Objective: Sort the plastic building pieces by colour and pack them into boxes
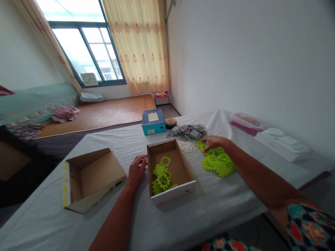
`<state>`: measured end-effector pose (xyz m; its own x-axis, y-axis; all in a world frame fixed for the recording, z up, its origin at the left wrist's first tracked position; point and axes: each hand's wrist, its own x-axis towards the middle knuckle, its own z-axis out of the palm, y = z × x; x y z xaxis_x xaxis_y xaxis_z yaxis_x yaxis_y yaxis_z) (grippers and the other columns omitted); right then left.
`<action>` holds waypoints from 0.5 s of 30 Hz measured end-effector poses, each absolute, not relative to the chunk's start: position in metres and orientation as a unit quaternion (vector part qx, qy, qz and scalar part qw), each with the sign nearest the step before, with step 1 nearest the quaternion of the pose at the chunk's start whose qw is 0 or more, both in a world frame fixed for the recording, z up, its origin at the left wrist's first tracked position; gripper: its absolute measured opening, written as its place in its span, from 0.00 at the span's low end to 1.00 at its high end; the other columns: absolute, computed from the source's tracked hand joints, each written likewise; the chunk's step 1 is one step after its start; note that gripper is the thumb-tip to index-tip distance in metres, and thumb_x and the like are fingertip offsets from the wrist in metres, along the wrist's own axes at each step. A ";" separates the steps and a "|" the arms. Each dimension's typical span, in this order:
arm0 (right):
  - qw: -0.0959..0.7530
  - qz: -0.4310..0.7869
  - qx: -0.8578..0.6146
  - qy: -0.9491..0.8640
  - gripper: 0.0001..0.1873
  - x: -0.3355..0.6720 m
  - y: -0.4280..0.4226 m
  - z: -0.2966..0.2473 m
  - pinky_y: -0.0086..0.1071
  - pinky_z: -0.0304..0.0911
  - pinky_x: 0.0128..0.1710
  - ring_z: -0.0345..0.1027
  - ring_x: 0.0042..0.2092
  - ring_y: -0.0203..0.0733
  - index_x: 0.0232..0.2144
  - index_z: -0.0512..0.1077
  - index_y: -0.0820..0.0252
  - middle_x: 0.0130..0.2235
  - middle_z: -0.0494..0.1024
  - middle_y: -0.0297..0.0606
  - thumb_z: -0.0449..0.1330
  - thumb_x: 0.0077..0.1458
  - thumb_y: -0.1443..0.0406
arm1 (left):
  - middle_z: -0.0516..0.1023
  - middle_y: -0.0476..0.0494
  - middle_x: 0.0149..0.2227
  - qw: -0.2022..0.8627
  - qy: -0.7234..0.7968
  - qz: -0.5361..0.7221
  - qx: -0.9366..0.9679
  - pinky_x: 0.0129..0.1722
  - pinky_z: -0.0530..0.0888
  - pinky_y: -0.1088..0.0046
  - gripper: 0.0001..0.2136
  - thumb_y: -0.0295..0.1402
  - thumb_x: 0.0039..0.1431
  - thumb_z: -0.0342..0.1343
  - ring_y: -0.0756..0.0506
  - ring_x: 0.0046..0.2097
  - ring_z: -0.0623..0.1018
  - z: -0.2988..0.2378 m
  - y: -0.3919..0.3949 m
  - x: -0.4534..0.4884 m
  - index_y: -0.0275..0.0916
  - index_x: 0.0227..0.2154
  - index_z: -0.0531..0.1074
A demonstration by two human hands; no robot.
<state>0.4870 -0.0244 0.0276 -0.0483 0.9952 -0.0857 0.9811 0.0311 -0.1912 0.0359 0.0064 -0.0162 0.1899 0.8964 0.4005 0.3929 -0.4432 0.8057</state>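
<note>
My left hand [138, 166] rests on the cloth with loosely bent fingers, its fingertips at the left wall of an open cardboard box [184, 160]. Nothing shows in that hand. Inside the box lie several lime-green interlocking puzzle pieces [160, 171], some solid and some frame-like, gathered towards the near left. Over on the right, my right hand [213, 142] reaches down to a pile of similar green pieces [220, 162]. Its thumb and index finger are apart around the pile's far left edge, and no lifted piece shows between them.
White frame-like pieces [187, 148] and grey puzzle pieces [191, 131] lie beyond the box. Farther back are a blue shoebox [153, 122] and a round tin [171, 122]. Left stands another open box [96, 174]. A pink container [246, 122] and white case [282, 143] line the wall side.
</note>
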 end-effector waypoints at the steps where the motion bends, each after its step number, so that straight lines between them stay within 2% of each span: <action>1: 0.019 0.123 -0.685 -0.718 0.46 0.485 -0.029 0.023 0.40 0.65 0.50 0.69 0.52 0.56 0.53 0.71 0.59 0.52 0.75 0.47 0.70 0.31 0.48 | 0.76 0.41 0.40 0.275 0.448 0.452 0.720 0.28 0.76 0.74 0.15 0.43 0.58 0.50 0.46 0.37 0.77 -0.017 0.007 0.036 0.39 0.37 0.75; 4: -0.004 0.161 -0.681 -0.714 0.56 0.479 -0.033 0.017 0.41 0.56 0.59 0.59 0.60 0.58 0.62 0.61 0.59 0.61 0.64 0.49 0.71 0.30 0.48 | 0.76 0.41 0.40 0.275 0.447 0.447 0.724 0.29 0.76 0.74 0.15 0.42 0.58 0.49 0.47 0.36 0.77 -0.017 0.007 0.036 0.38 0.37 0.75; 6: -0.024 0.167 -0.679 -0.715 0.58 0.478 -0.031 0.019 0.41 0.55 0.59 0.59 0.60 0.59 0.62 0.59 0.59 0.61 0.64 0.50 0.72 0.29 0.50 | 0.76 0.42 0.40 0.280 0.445 0.447 0.724 0.28 0.76 0.75 0.15 0.42 0.58 0.50 0.47 0.35 0.77 -0.017 0.006 0.035 0.38 0.38 0.75; 8: -0.043 0.163 -0.687 -0.706 0.55 0.476 -0.028 0.020 0.41 0.59 0.56 0.63 0.57 0.58 0.62 0.60 0.58 0.57 0.68 0.49 0.72 0.31 0.52 | 0.76 0.42 0.40 0.288 0.446 0.447 0.720 0.25 0.75 0.76 0.15 0.43 0.58 0.50 0.48 0.33 0.77 -0.017 0.005 0.035 0.39 0.38 0.75; 11: -0.040 0.136 -0.700 -0.700 0.45 0.473 -0.026 0.018 0.39 0.62 0.51 0.68 0.52 0.54 0.59 0.63 0.56 0.53 0.71 0.47 0.69 0.38 0.54 | 0.76 0.42 0.41 0.292 0.444 0.447 0.719 0.24 0.75 0.76 0.15 0.42 0.58 0.50 0.48 0.33 0.77 -0.016 0.004 0.035 0.38 0.38 0.75; 15: -0.036 0.065 -0.709 -0.702 0.34 0.462 -0.031 0.014 0.38 0.63 0.48 0.70 0.49 0.53 0.55 0.66 0.58 0.51 0.72 0.50 0.65 0.45 0.56 | 0.76 0.42 0.40 0.287 0.447 0.443 0.723 0.25 0.75 0.76 0.15 0.42 0.58 0.49 0.48 0.33 0.77 -0.014 0.004 0.036 0.38 0.38 0.75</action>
<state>0.4621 -0.0312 0.0137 0.0071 0.9897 -0.1429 0.9991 -0.0129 -0.0398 0.0356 0.0035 -0.0141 0.2084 0.8996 0.3838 0.3921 -0.4364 0.8098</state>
